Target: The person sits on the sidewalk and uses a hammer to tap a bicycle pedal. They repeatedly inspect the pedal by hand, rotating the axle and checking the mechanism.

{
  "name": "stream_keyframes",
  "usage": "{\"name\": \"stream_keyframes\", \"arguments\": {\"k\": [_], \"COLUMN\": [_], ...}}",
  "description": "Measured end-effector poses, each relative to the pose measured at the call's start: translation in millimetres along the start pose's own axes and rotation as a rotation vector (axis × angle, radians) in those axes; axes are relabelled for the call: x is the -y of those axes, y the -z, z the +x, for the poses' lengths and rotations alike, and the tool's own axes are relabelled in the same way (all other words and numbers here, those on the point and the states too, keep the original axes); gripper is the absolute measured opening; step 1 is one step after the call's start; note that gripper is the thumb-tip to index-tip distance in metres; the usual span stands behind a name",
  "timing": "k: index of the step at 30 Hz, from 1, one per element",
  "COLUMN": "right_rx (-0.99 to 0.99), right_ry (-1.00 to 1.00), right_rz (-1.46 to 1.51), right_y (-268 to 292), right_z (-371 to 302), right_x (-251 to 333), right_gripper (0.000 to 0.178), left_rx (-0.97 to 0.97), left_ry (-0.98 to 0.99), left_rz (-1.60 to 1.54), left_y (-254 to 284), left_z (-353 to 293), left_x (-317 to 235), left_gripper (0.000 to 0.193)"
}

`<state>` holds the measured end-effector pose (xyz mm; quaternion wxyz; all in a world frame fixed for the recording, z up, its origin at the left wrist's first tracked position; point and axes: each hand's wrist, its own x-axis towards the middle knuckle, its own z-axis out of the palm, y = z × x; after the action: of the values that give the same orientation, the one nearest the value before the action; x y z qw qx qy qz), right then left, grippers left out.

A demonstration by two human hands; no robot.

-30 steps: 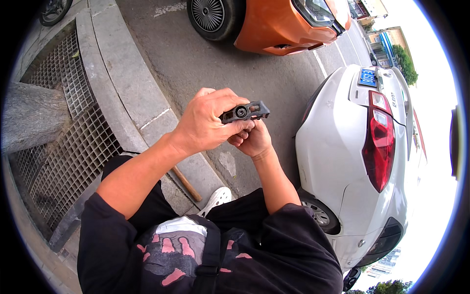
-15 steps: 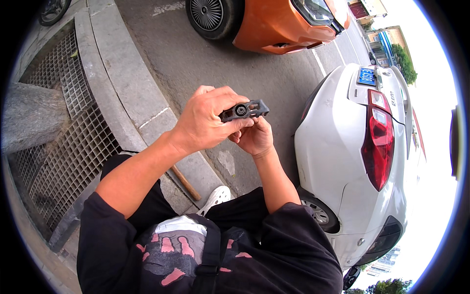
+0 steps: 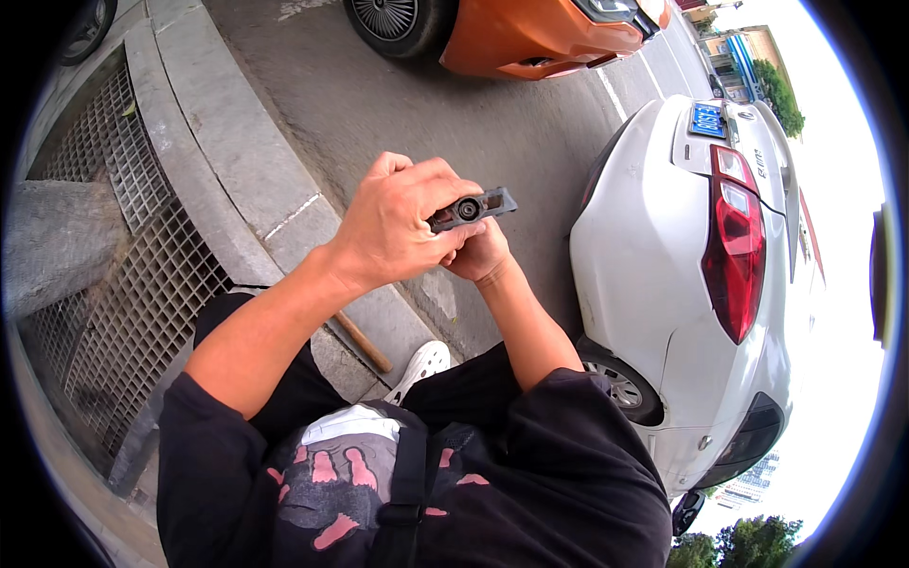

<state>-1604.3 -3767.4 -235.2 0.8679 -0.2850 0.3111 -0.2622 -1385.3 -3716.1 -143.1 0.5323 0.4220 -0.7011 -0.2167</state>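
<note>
In front of me I hold up a dark, frame-like part (image 3: pixel 494 203) with a round socket in its side; it looks like a bicycle pedal. My left hand (image 3: pixel 393 222) is closed round its left end, thumb below and fingers above. Against its underside, my right hand (image 3: pixel 485 250) is closed with curled fingers. Their tips are mostly hidden behind the part and my left thumb.
A white car (image 3: pixel 653 218) stands close on the right, an orange car (image 3: pixel 530 38) ahead. At left, a tree trunk (image 3: pixel 62 241) rises from a grating (image 3: pixel 156 275) beside the stone kerb (image 3: pixel 237 170). A wooden stick (image 3: pixel 363 343) lies near my white clog (image 3: pixel 423 367).
My right hand has shifted slightly left and down, tucking its fingers further behind the part. My left hand keeps its grip. The surroundings sit a little higher in view.
</note>
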Motion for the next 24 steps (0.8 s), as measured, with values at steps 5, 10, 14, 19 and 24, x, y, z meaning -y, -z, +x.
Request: {"name": "stream_keyframes", "arguments": {"k": [5, 10, 14, 19, 24], "right_rx": [-0.052, 0.082, 0.040, 0.129, 0.082], "right_ry": [-0.014, 0.094, 0.119, 0.186, 0.153], "right_rz": [0.041, 0.211, 0.341, 0.501, 0.592], "right_y": [-16, -12, -15, -16, -20], "right_z": [-7, -13, -2, 25, 41], "right_x": [8, 2, -21, -63, -96], "right_gripper": [0.030, 0.027, 0.024, 0.019, 0.026], "left_rx": [0.023, 0.023, 0.041, 0.120, 0.191], "left_ry": [-0.027, -0.044, -0.046, 0.023, 0.114], "left_rz": [0.052, 0.063, 0.078, 0.128, 0.164], "left_y": [2, 4, 4, 10, 18], "left_z": [1, 3, 0, -11, -24], "left_x": [2, 1, 7, 14, 18], "left_gripper": [0.026, 0.026, 0.028, 0.031, 0.031]}}
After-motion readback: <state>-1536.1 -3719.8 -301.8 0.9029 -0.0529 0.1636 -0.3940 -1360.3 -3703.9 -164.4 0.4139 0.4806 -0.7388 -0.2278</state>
